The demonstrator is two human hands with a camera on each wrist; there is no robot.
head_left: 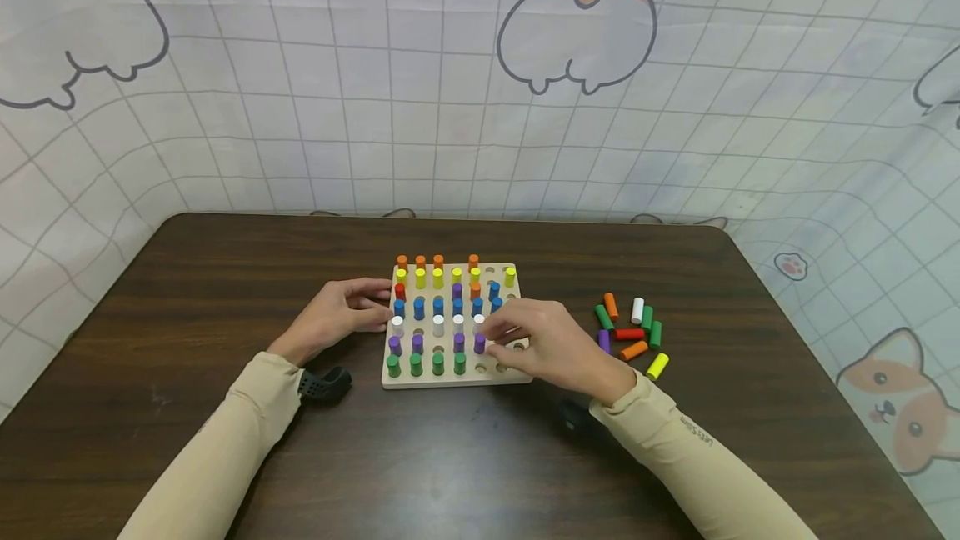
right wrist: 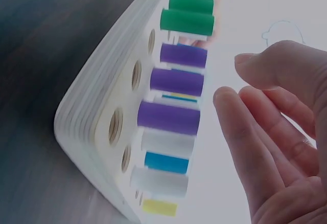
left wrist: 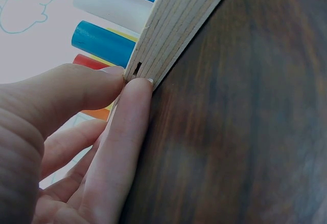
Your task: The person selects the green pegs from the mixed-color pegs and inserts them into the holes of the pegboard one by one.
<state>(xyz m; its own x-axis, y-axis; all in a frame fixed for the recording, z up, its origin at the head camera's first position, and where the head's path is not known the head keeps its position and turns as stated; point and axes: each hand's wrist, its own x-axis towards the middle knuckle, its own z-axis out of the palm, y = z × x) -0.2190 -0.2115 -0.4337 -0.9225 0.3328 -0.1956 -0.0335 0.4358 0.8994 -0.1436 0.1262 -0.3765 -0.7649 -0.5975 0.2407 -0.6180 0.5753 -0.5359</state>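
Dark surface [head_left: 187, 298], part-filled pegboard [head_left: 450, 382] on it

Right hand [head_left: 551, 342] over pegboard's right side: grip empty, fairly wide, just beside purple peg [head_left: 479, 343]. Left hand [head_left: 337, 313] touches pegboard's left edge: grip narrow, index straight. Loose pegs [head_left: 628, 334] lie right of pegboard.

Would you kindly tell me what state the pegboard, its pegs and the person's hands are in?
Wooden pegboard: flat on the table, partly filled.
Inserted pegs: upright in holes.
Loose pegs: scattered right of the board.
Left hand: fingertips touching the board's left edge.
Right hand: above the board, fingers apart, visibly holding nothing.
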